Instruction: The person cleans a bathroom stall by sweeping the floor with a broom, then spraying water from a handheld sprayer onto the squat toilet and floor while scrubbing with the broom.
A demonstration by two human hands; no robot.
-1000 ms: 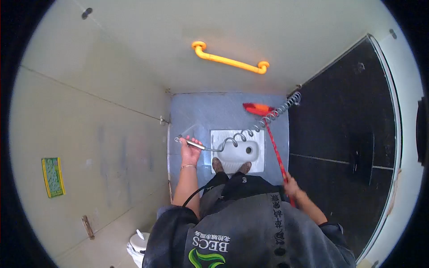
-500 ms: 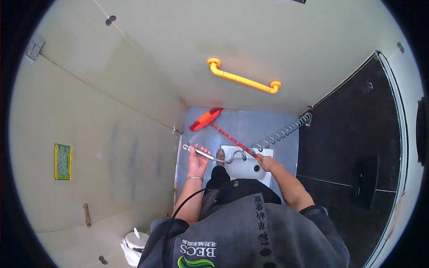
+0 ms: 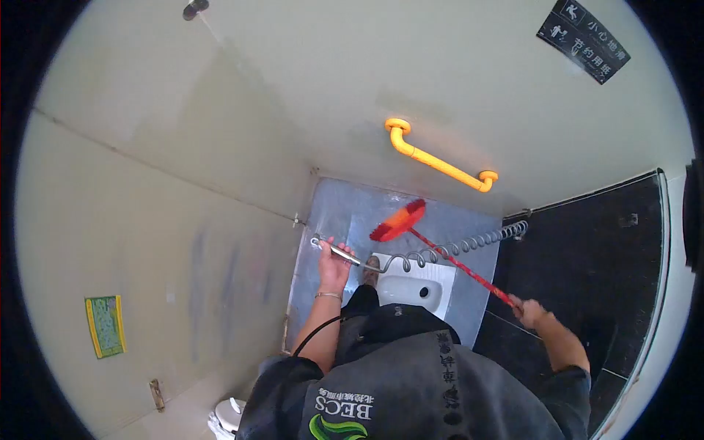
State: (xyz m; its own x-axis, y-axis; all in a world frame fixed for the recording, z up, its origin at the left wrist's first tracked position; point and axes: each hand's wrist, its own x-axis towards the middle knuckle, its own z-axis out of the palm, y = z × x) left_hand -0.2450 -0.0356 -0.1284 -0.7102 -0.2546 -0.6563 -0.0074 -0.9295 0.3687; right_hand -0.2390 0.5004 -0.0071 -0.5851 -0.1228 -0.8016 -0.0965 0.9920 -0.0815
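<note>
The red broom [image 3: 471, 272] slants over the grey floor [image 3: 341, 205], its head [image 3: 398, 221] near the back wall [image 3: 484, 95]. Our right hand [image 3: 529, 312] wraps around its stick [image 3: 495, 289]. Our left hand [image 3: 335, 270] curls around a silver sprayer [image 3: 345, 255]. A curly hose [image 3: 471, 242] goes from the sprayer, past the broom, to the black wall [image 3: 579, 249]. The white toilet [image 3: 438, 274] is in the floor.

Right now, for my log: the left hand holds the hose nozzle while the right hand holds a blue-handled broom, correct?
No: the broom handle in the right hand is red, not blue, as the head view shows; the rest stands.
</note>
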